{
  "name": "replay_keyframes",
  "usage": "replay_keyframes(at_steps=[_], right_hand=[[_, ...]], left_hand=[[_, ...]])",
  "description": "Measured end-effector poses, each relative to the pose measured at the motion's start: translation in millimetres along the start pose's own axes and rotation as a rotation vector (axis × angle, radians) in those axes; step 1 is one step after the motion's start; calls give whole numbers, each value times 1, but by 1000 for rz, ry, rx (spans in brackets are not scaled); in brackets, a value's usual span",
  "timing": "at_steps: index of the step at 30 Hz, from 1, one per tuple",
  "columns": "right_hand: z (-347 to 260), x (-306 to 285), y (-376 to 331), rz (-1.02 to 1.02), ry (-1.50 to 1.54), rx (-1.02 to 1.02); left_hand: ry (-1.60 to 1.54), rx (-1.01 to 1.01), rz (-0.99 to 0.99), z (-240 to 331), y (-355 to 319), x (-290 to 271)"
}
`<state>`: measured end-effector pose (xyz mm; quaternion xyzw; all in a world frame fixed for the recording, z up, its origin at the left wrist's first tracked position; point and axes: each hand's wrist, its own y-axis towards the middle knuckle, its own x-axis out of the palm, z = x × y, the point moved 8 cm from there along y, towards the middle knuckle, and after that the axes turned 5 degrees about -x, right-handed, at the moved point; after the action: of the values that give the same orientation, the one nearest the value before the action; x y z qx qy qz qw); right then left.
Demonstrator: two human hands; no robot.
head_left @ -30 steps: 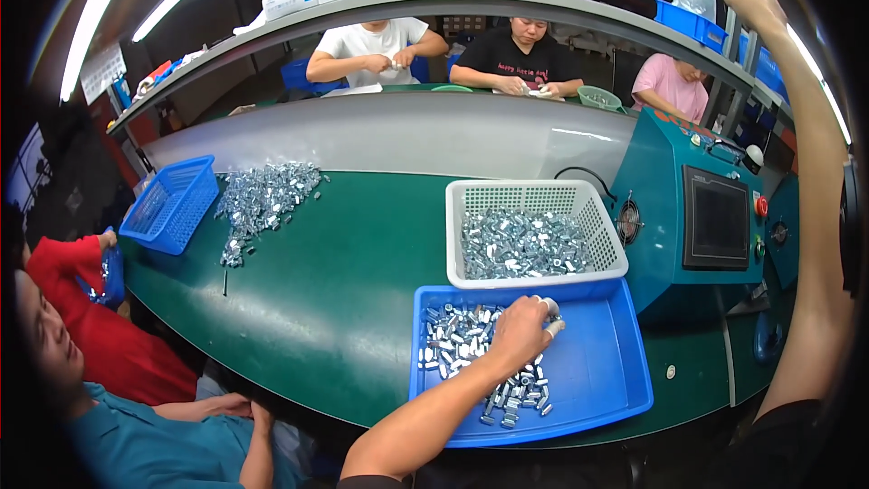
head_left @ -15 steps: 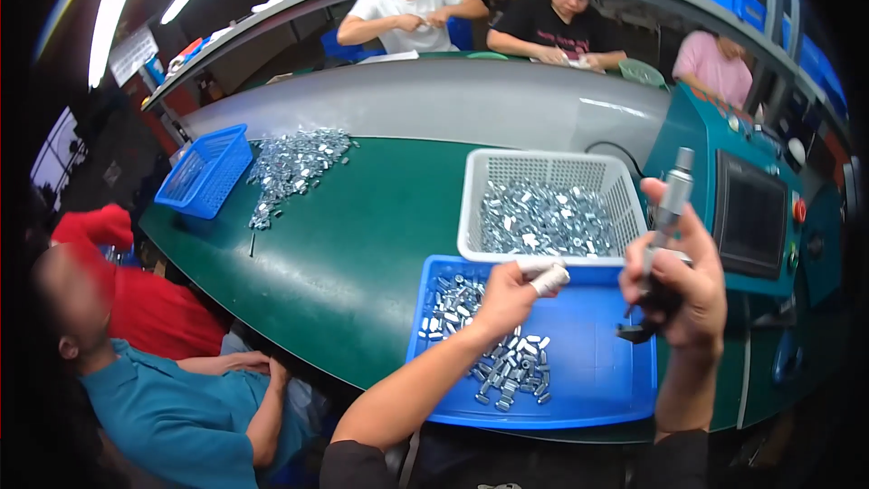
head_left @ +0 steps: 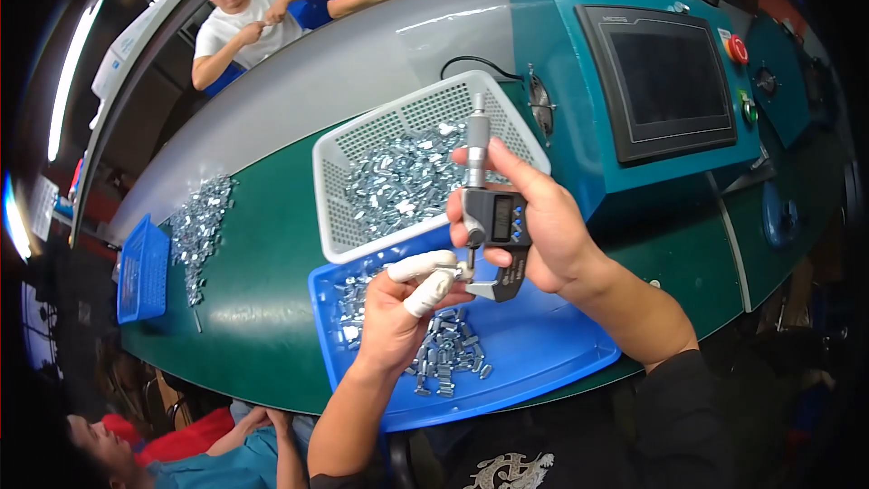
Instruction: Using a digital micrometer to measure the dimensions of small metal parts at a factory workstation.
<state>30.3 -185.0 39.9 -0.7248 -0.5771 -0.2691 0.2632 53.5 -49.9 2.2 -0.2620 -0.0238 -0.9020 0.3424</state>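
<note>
Gripping a digital micrometer (head_left: pixel 489 217) upright in a closed right hand (head_left: pixel 543 226), a worker pinches a small metal part (head_left: pixel 465 268) between the taped fingertips (head_left: pixel 430 264) of the left hand (head_left: pixel 398 317), holding it at the tool's measuring end above a blue tray (head_left: pixel 543 353) of similar parts. A white mesh basket (head_left: pixel 362 140) of parts sits just behind on the green table (head_left: pixel 262 290), beside a teal machine (head_left: pixel 579 127).

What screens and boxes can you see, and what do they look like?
Big screen: on the teal machine at the right, dark, rectangular, grey frame.
Small display: on the micrometer in the right hand, tiny grey rectangle.
White boxes: on the shelf at far left, blurred.
Left hand: holds a small metal part at the micrometer.
</note>
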Motion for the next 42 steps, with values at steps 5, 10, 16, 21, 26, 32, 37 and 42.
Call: replay_keyframes(at_steps=[5,10,16,21,26,32,37,42], right_hand=[[5,-3,3,-47,2,-3],[7,-3,6,-41,4,-4],[7,-5,9,-5,-28,-11],[6,-6,6,14,-39,-24],[8,-6,6,18,-36,-33],[7,-7,9,14,-25,-50],[4,-7,11,-4,-28,-61],[8,-6,11,-23,-23,-60]], left_hand=[[59,-37,30,-3,1,-1],[85,-48,73,-2,2,-4],[94,-50,80,0,4,-3],[123,-41,76,0,3,0],[99,-32,76,-1,2,-2],[100,-22,85,0,3,-2],[143,-27,94,1,6,-1],[166,-20,114,2,4,-4]])
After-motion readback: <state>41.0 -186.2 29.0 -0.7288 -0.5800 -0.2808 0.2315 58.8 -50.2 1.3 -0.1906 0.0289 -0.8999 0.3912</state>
